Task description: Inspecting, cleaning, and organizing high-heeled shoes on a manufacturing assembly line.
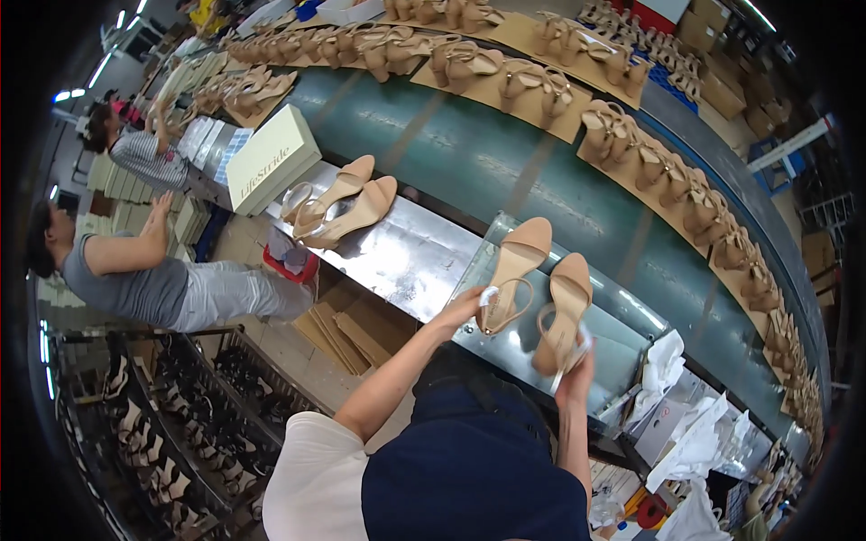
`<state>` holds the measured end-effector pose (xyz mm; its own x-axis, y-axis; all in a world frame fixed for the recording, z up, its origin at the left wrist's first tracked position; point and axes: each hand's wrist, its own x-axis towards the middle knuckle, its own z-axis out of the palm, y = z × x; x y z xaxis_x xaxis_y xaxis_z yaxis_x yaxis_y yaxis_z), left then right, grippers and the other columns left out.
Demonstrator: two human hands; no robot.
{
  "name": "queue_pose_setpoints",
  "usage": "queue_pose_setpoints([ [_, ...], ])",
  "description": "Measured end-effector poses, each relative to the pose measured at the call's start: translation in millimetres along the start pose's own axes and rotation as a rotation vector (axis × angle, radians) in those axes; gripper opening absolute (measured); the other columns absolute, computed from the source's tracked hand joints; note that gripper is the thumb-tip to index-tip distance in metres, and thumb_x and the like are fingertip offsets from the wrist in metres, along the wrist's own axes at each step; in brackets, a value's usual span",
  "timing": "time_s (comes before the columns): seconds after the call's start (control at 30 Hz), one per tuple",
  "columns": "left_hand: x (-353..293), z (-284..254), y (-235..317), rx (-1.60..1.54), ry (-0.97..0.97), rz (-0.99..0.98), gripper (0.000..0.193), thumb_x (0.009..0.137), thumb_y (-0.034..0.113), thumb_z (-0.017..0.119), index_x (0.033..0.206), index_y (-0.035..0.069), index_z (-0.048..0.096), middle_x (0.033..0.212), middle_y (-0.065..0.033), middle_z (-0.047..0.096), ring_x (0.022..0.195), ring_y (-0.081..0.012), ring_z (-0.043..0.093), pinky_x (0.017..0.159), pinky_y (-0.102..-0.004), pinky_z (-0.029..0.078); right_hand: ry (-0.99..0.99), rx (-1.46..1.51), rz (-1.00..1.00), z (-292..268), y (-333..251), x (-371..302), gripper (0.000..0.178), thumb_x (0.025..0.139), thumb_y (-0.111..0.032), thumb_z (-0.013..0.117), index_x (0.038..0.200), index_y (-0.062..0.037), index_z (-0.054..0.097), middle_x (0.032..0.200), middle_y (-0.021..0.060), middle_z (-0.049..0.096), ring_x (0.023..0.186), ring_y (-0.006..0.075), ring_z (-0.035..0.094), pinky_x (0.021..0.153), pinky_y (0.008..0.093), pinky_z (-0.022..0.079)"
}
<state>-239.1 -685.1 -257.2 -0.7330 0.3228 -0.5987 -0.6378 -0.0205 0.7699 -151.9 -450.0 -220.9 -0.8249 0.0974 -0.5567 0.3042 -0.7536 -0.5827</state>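
Two beige ankle-strap sandals are in my hands above a glass-topped stretch of the metal bench [410, 270]. My left hand [467, 307] is closed at the heel end of the left sandal [521, 248], whose toe points away from me. Around the heel of the right sandal [568, 287] my right hand [575, 371] is closed, its fingers partly hidden and blurred. White covers show on fingertips of both hands. Farther left on the bench lies another pair of beige sandals [352, 207], with clear wrapping about their heels.
Beyond the bench runs a green conveyor [487, 171], lined with beige sandals on cardboard [577, 122]. A cream shoe box [273, 160] stands at left. White paper [690, 442] is heaped at right. Two people stand left, near a shoe rack [162, 433] and cardboard sheets [338, 334].
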Motion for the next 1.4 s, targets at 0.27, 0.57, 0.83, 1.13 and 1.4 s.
queue_pose_setpoints([
  [0.27, -9, 0, -11, -0.225, 0.156, 0.117, 0.040, 0.083, 0.015, 0.056, 0.120, 0.002, 0.050, 0.095, -0.0052, 0.061, 0.087, -0.0127, 0.058, 0.070, -0.0256, 0.048, -0.107, -0.315, 0.126, 28, 42, 19, 0.058, 0.085, -0.022, 0.062, 0.135, -0.0088, 0.035, 0.112, 0.0077, 0.055, 0.100, 0.0197, 0.056, 0.085, 0.0309, 0.046],
  [0.57, -61, -97, 36, -0.465, 0.369, 0.308, 0.048, 0.072, 0.013, 0.056, 0.118, 0.000, 0.047, 0.104, -0.0121, 0.058, 0.090, -0.0192, 0.059, 0.078, -0.0298, 0.049, -0.375, -0.527, 0.281, 139, 75, 57, 0.066, 0.083, -0.018, 0.061, 0.139, -0.0039, 0.029, 0.124, 0.0093, 0.049, 0.112, 0.0176, 0.047, 0.096, 0.0311, 0.036],
  [0.83, -76, -118, 28, -0.468, 0.130, 0.512, 0.064, 0.071, -0.003, 0.058, 0.128, 0.004, 0.030, 0.114, -0.0151, 0.055, 0.105, -0.0213, 0.056, 0.087, -0.0348, 0.047, -0.472, -0.601, -0.108, 133, 91, 58, 0.066, 0.085, -0.006, 0.058, 0.141, 0.0001, 0.023, 0.138, 0.0119, 0.038, 0.124, 0.0185, 0.039, 0.102, 0.0299, 0.031],
  [1.13, -27, -106, 56, -0.431, 0.471, 0.714, 0.057, 0.075, 0.006, 0.074, 0.118, 0.003, 0.037, 0.113, -0.0098, 0.052, 0.107, -0.0167, 0.052, 0.090, -0.0299, 0.043, -0.456, -0.809, -0.299, 130, 96, 63, 0.060, 0.085, -0.006, 0.060, 0.137, 0.0020, 0.031, 0.126, 0.0132, 0.050, 0.113, 0.0179, 0.049, 0.096, 0.0301, 0.038],
  [1.4, -15, -92, 93, 0.031, 0.885, 0.830, 0.069, 0.062, 0.024, 0.083, 0.108, 0.004, 0.036, 0.099, -0.0081, 0.047, 0.089, -0.0166, 0.051, 0.080, -0.0288, 0.042, -0.407, -0.782, -0.240, 135, 84, 55, 0.062, 0.085, -0.002, 0.059, 0.139, 0.0013, 0.029, 0.130, 0.0116, 0.047, 0.115, 0.0176, 0.047, 0.097, 0.0305, 0.038],
])
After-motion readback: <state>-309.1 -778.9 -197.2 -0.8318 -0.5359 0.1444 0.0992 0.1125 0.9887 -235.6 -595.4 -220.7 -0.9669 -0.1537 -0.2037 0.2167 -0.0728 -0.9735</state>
